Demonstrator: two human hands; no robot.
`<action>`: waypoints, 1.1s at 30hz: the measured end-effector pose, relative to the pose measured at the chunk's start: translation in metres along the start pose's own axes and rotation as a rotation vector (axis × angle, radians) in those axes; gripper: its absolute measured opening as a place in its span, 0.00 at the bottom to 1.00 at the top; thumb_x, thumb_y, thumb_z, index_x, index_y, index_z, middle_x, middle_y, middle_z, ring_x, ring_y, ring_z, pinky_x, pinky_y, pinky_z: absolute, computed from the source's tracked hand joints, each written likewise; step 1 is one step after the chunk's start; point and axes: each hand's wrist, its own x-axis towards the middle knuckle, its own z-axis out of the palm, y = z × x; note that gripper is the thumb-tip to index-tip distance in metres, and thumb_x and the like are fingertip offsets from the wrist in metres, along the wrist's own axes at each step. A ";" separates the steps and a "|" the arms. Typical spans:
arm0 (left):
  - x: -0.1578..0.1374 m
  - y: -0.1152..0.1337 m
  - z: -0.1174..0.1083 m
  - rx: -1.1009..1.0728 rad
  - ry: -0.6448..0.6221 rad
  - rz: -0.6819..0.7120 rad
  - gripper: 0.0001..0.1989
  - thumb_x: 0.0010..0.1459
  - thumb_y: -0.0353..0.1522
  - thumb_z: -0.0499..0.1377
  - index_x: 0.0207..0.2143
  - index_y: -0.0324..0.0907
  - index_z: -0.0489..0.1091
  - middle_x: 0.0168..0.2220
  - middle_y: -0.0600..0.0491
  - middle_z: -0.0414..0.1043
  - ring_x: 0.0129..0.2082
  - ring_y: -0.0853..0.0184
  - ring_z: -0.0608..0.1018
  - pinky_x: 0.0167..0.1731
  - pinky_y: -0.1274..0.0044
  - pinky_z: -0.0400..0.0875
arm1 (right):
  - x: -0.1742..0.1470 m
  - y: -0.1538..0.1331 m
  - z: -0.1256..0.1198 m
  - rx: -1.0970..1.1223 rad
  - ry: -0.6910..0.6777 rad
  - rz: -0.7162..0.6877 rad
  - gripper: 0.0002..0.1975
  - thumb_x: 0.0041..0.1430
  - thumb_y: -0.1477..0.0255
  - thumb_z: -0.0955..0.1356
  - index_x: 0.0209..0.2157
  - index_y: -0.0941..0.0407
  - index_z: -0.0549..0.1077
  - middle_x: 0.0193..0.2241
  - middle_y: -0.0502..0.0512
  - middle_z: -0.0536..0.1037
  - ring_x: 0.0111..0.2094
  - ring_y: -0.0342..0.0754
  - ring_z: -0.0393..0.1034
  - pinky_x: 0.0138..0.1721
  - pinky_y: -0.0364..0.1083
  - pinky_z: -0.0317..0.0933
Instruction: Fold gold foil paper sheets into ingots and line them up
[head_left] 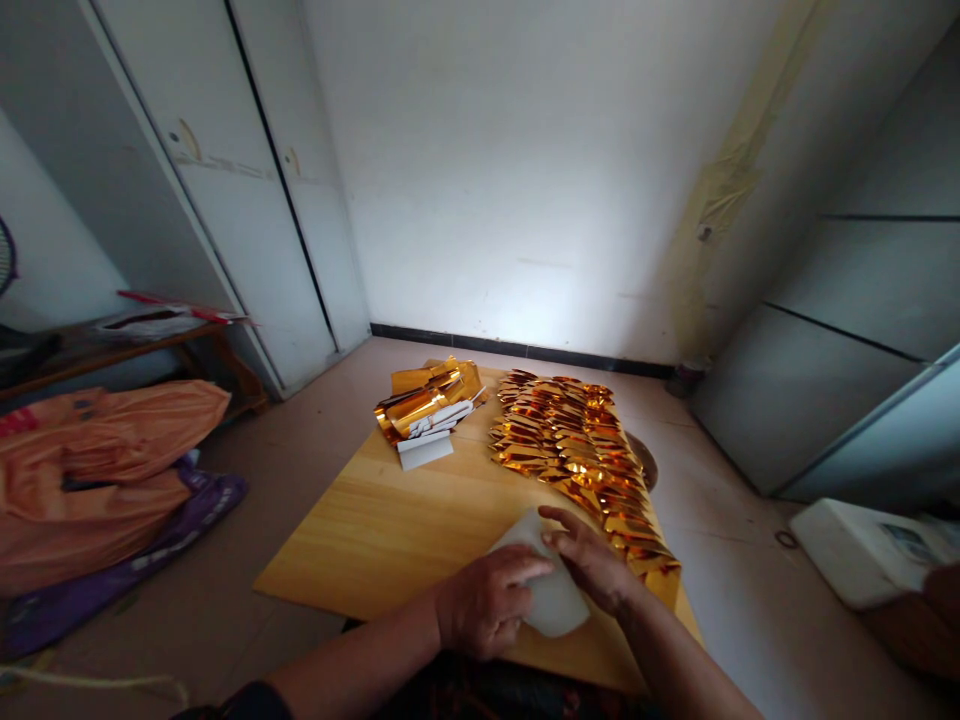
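Observation:
A pale, whitish sheet of paper [559, 605] lies at the near edge of the wooden board, partly under both hands. My left hand [487, 597] is on its left side, the index finger reaching over the sheet and the other fingers curled at its edge. My right hand [589, 560] holds the sheet's far right edge, its fingers bent over it. Just beyond my right hand, rows of folded shiny gold foil paper pieces [559, 425] run along the board's right side. Loose gold foil paper sheets [431, 395] are heaped at the far left, with a white folded piece [426, 451] in front.
The wooden board [367, 530] is the work surface. An orange bag [112, 470] and a purple bag [150, 575] lie on the left, beside a low wooden stand [225, 370]. A white box [862, 550] sits on the floor to the right. Cabinets stand on both sides.

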 end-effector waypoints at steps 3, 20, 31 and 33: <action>-0.001 0.006 0.003 -0.019 0.003 0.062 0.04 0.47 0.29 0.54 0.29 0.40 0.65 0.60 0.42 0.57 0.58 0.55 0.64 0.55 0.66 0.63 | 0.008 -0.001 0.002 -0.027 -0.079 -0.019 0.35 0.37 0.63 0.76 0.50 0.55 0.66 0.30 0.50 0.73 0.30 0.46 0.68 0.33 0.45 0.60; -0.014 -0.010 -0.010 0.117 0.079 -0.165 0.07 0.46 0.24 0.54 0.29 0.40 0.68 0.62 0.46 0.56 0.60 0.54 0.60 0.58 0.57 0.59 | 0.049 0.002 0.017 -0.516 0.222 -0.381 0.22 0.42 0.74 0.64 0.44 0.54 0.68 0.25 0.46 0.71 0.24 0.43 0.62 0.26 0.42 0.57; -0.010 -0.001 0.000 0.029 -0.010 -0.183 0.04 0.56 0.31 0.57 0.30 0.40 0.68 0.56 0.43 0.63 0.55 0.58 0.68 0.55 0.67 0.64 | 0.025 0.003 -0.003 -1.117 0.336 -0.405 0.18 0.42 0.81 0.63 0.36 0.55 0.74 0.37 0.55 0.75 0.40 0.49 0.69 0.44 0.46 0.62; -0.008 0.000 0.001 0.050 -0.017 -0.190 0.01 0.53 0.28 0.57 0.30 0.40 0.68 0.55 0.43 0.65 0.54 0.58 0.69 0.56 0.65 0.62 | 0.020 0.004 -0.003 -1.219 0.329 -0.410 0.15 0.44 0.82 0.63 0.34 0.55 0.74 0.36 0.55 0.74 0.39 0.48 0.69 0.43 0.45 0.62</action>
